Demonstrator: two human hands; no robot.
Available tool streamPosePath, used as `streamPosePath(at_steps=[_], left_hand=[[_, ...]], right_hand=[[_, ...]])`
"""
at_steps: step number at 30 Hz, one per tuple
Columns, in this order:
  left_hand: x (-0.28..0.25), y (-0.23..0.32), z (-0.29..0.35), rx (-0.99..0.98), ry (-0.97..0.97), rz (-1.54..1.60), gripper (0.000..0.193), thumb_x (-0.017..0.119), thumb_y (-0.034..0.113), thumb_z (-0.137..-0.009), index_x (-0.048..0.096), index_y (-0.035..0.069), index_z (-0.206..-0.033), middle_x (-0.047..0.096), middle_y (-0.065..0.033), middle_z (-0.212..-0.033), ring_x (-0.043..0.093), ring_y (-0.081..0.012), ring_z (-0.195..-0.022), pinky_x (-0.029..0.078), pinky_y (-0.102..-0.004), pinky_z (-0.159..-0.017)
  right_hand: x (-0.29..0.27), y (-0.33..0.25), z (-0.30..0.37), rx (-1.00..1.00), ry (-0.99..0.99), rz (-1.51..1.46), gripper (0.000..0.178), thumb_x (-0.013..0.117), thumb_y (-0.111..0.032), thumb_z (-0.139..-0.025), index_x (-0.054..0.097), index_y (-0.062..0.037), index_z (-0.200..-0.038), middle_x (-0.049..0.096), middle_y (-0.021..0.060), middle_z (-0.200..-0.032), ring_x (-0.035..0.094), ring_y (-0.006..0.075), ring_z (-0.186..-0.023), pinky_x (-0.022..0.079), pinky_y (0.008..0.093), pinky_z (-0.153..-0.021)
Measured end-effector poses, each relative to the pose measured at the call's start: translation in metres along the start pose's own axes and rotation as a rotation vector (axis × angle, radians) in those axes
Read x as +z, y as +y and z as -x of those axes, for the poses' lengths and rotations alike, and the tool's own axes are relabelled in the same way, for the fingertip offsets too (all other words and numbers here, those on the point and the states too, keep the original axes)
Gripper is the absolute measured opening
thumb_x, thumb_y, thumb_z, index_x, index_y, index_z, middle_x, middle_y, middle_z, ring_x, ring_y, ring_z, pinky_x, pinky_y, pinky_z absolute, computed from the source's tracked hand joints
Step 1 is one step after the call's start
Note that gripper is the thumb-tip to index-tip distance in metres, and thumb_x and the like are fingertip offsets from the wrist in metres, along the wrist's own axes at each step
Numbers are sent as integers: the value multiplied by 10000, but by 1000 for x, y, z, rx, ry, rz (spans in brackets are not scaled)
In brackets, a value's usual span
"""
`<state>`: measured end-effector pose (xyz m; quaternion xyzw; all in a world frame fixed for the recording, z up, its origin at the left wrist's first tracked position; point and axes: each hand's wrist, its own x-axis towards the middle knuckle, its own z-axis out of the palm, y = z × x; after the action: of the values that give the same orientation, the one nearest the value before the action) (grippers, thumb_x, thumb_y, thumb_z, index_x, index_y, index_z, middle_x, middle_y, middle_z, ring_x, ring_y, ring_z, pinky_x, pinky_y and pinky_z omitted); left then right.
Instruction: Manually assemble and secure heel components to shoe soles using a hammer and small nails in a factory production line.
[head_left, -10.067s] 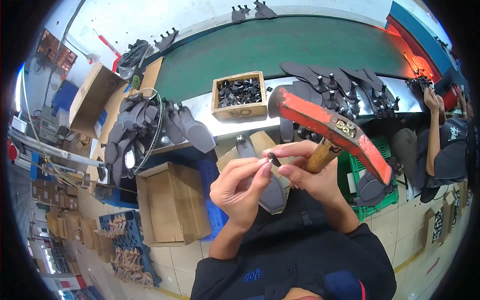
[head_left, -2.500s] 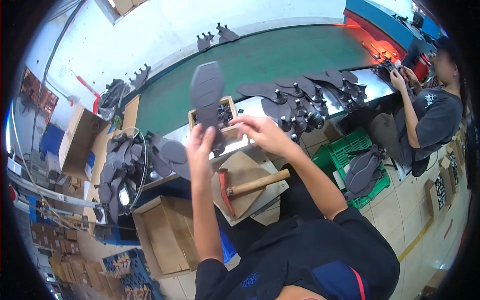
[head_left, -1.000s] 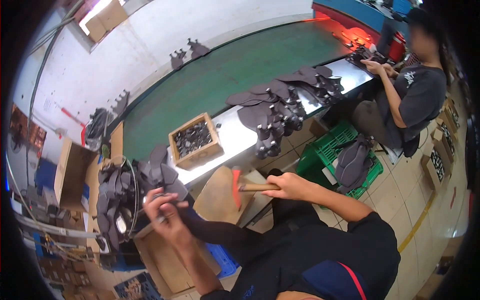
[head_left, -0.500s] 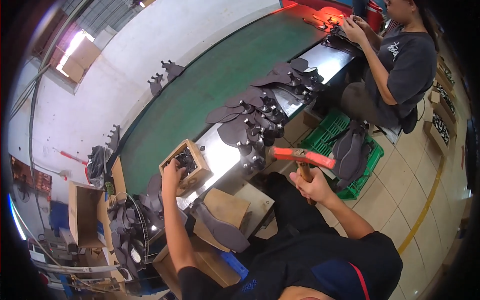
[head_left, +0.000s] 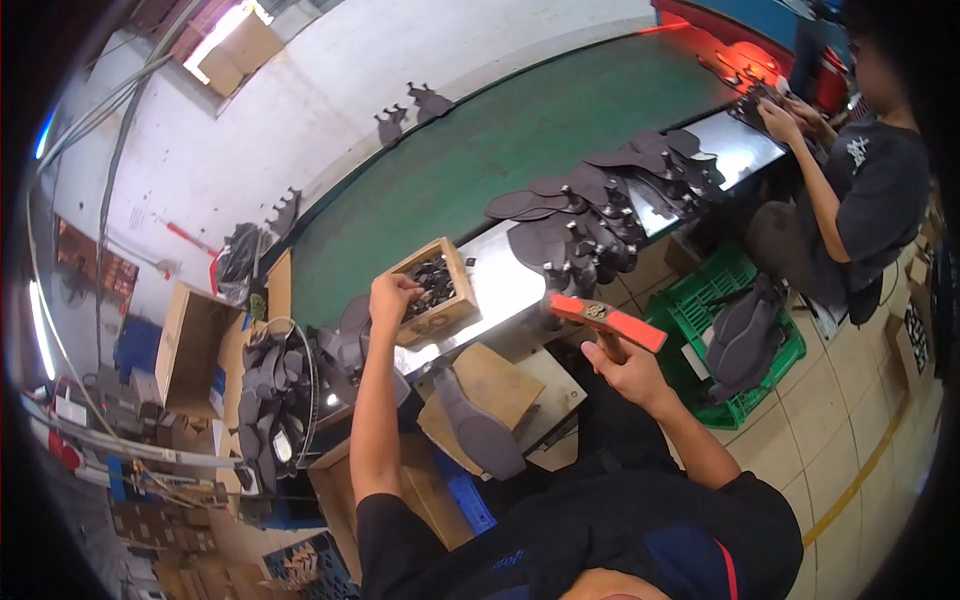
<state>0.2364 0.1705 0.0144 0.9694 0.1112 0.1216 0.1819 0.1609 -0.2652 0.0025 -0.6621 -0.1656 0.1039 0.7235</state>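
My right hand [head_left: 632, 375] is wrapped around the wooden handle of a hammer [head_left: 610, 322] with a red head, held up in front of me. My left hand [head_left: 392, 297] reaches over the rim of a small wooden box [head_left: 462, 300] filled with small black parts [head_left: 432, 277]. Its fingertips are drawn together at those parts; whatever they pinch is too small to make out. Between my arms, a dark grey sole-shaped piece [head_left: 480, 425] lies on a tan board [head_left: 510, 385] on a small work surface.
A green conveyor belt [head_left: 440, 185] runs along the wall, edged by a metal ledge [head_left: 500, 270] with piled grey pieces [head_left: 575, 225]. A green crate [head_left: 720, 405] stands right. Further right a person [head_left: 870, 190] handles parts. More pieces fill a wire basket [head_left: 268, 385] at left.
The view has shifted, so the scene sits further right. My left hand has drawn back toward the box's near side, its fingers now closer together. The hammer stays raised in my right hand.
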Motion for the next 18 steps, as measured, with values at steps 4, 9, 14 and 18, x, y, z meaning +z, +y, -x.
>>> streamPosePath(at_steps=[4, 9, 14, 18], left_hand=[[-18, -18, 17, -207, 39, 384, 120, 793, 96, -777, 748, 0, -835, 712, -81, -705, 677, -130, -655, 501, -290, -588], [-40, 74, 75, -49, 169, 1061, 88, 705, 23, -874, 654, -29, -923, 708, -112, -929, 678, -132, -748, 523, -236, -642], [-72, 166, 179, 180, 457, 1109, 279, 767, -91, -778, 594, 14, -970, 678, -137, -1078, 631, -116, -894, 516, -239, -749], [-83, 175, 217, 279, 572, 713, 450, 855, -33, -660, 631, 58, -1039, 698, -63, -993, 618, -176, -848, 492, -279, -742]], right_hand=[[23, -26, -10, -66, 12, -20, 308, 659, -242, -959, 576, -60, -724, 515, -36, -611, 432, 48, -435, 324, 240, -425], [36, -36, -25, -111, -117, -136, 249, 638, -198, -977, 692, 18, -1088, 709, 68, -802, 423, 12, -416, 294, 188, -380], [77, -84, -26, -55, -246, -116, 266, 660, -190, -960, 681, 24, -1117, 714, 69, -815, 444, 9, -435, 343, 181, -400], [99, -104, -13, -41, -422, -199, 279, 702, -163, -926, 666, 33, -1122, 695, 63, -752, 465, 25, -444, 371, 183, -405]])
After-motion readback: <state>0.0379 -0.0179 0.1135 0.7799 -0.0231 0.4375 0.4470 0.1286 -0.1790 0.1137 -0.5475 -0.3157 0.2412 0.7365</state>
